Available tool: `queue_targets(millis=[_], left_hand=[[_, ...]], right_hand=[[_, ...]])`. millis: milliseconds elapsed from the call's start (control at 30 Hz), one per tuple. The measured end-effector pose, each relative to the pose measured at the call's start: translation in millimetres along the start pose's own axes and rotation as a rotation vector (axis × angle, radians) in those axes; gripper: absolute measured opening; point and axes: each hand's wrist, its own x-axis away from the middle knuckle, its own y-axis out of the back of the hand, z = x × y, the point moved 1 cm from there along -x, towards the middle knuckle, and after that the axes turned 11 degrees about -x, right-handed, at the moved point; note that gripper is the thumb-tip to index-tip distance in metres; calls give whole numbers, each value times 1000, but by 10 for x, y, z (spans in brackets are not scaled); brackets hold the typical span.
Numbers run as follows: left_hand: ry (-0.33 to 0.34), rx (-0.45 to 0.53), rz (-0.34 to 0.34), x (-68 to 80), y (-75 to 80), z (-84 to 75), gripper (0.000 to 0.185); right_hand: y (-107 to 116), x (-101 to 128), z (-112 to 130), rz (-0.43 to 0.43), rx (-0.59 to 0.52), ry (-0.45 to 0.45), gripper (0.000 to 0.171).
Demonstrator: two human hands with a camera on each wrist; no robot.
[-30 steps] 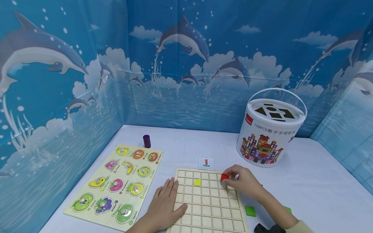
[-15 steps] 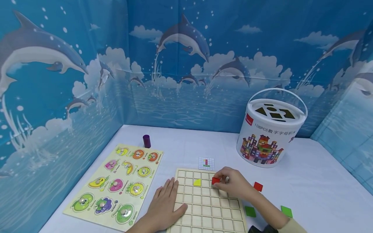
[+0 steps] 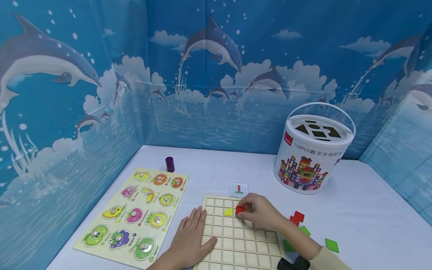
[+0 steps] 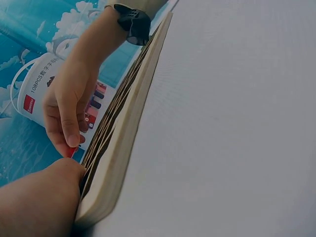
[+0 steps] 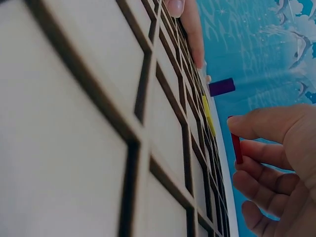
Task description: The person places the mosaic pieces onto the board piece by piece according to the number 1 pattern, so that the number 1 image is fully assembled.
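Observation:
A wooden grid board lies before me, with a yellow tile set in one cell of its second row. My right hand pinches a red square tile between thumb and fingers, close over the cell just right of the yellow tile. In the right wrist view the red tile is seen edge-on, a little off the board's surface. My left hand rests flat along the board's left edge, fingers straight and thumb over the cells. A small pattern card lies behind the board.
Right of the board lie red tiles and green tiles, partly hidden by my right forearm. A white bucket stands at the back right. A fruit puzzle board lies at left, with a purple cylinder behind it.
My right hand has moved left across the board with the red tile, from near its right edge to beside the yellow tile. The left hand has stayed in place.

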Motion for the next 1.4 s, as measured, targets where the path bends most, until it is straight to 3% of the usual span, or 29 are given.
queue_targets(millis=[567, 1400], left_hand=[[-7, -16, -11, -5, -6, 7, 87], [-15, -4, -34, -4, -16, 6, 85]], right_hand=[[-61, -59, -70, 29, -16, 19, 15], [-68, -86, -91, 27, -17, -36, 19]])
